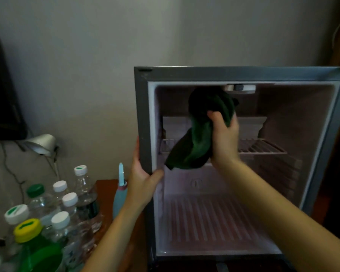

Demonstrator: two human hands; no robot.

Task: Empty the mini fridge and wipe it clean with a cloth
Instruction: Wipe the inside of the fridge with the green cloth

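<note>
Two hands are at work, and both sets of fingers are closed on something: the right hand (225,137) has its fingers (214,116) bunched around a dark green cloth (201,130), held up inside the mini fridge (243,74) near the top of the cavity, while the left hand (143,179) clasps the left front edge of the cabinet, thumb hooked just inside the frame, apparently to steady it. The upper part of the cloth is pressed up close to the ceiling beside the small light or dial housing (240,88), and its loose tail hangs down in front of the wire shelf (261,147). Nothing stands on the shelf or on the ribbed floor (210,220), so the emptying looks done and the wiping step is in hand, probably on the ceiling or upper back wall. The next move likely calls for a sweep across that upper part, steering round the housing and keeping the hanging tail from snagging on the shelf wires. Room is tight above the shelf, with a shallow tray (251,124) at the back; below it the cavity is open and easy to reach. Outside, on the desk (104,188) to the left, a spray bottle (119,197) stands just beside the fridge and the water bottles (67,209) are crowded further left, limiting elbow room there.
</note>
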